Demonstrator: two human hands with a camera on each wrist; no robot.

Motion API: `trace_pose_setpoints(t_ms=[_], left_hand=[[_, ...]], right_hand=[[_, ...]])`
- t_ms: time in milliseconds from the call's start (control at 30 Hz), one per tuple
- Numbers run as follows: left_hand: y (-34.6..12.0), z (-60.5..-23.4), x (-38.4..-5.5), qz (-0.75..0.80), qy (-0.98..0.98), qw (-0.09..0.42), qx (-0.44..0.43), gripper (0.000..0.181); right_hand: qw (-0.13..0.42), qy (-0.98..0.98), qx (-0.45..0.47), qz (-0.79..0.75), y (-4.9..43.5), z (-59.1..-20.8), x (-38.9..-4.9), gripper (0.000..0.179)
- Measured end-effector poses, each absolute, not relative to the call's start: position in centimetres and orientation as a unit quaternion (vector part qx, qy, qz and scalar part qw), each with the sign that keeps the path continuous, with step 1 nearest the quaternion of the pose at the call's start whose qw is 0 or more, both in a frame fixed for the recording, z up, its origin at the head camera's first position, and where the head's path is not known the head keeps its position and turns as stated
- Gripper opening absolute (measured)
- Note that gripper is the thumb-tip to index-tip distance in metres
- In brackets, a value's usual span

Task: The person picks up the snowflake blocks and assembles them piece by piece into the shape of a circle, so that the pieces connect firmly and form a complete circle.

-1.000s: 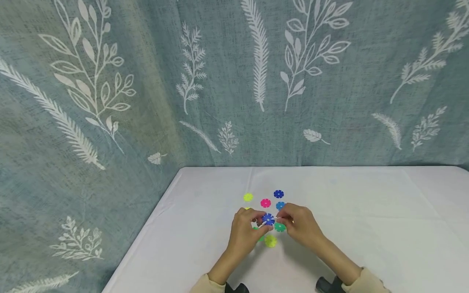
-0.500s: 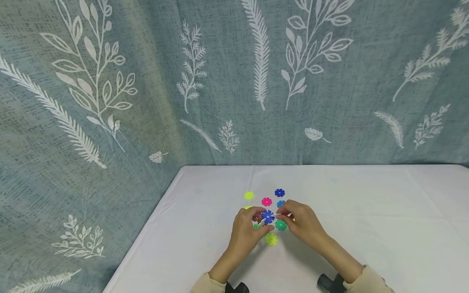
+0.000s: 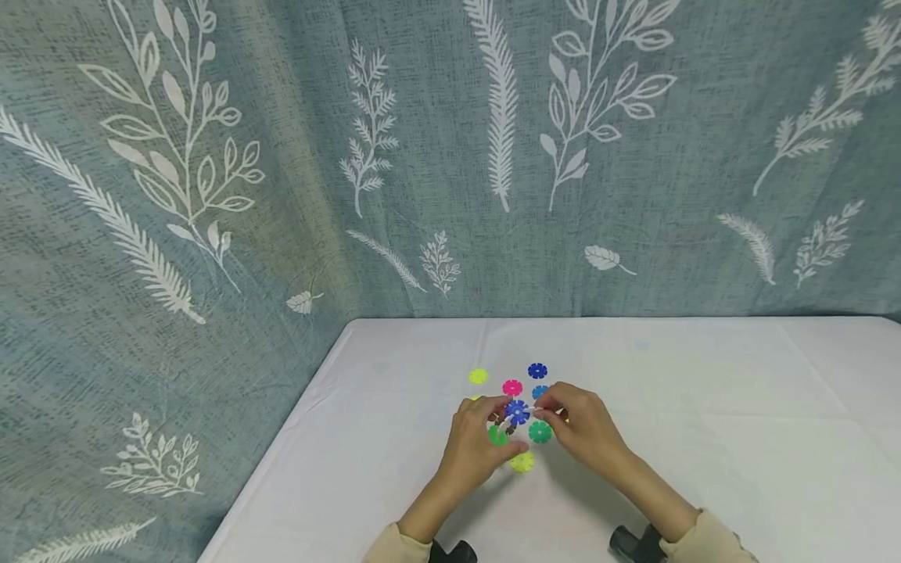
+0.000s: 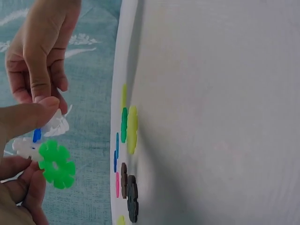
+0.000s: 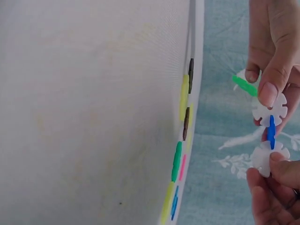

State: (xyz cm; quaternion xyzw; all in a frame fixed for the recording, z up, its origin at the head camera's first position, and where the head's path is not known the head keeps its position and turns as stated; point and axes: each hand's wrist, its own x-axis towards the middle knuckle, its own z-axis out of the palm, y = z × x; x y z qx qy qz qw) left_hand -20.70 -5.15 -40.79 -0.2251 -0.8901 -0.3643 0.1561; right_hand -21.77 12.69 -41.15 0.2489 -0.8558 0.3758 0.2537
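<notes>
Apparently light and stiff, likely slick plastic, thin enough at the slots to crack if twisted. Holding the joined discs (image 3: 517, 412) above the table (image 3: 704, 430), nearer its left edge than its right: pinching the outer white disc (image 5: 260, 157) with the right hand (image 3: 580, 426), cradling the other end in the curled fingers of the left hand (image 3: 468, 446), with thumb spread apart. Best gripped by flat faces.
</notes>
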Motion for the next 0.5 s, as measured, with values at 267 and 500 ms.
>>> trace_pose_setpoints(t_ms=[267,500], left_hand=[[-5.26,-40.86,-20.74,-0.362,-0.89,0.134,-0.243,0.057],[-5.23,-41.0,-20.78,-0.366,-0.889,0.124,-0.245,0.059]], right_hand=[[0.253,-0.855,0.243,0.382,12.79,-41.14,-21.79,0.012],[0.24,-0.855,0.241,0.39,12.78,-41.13,-21.78,0.011]])
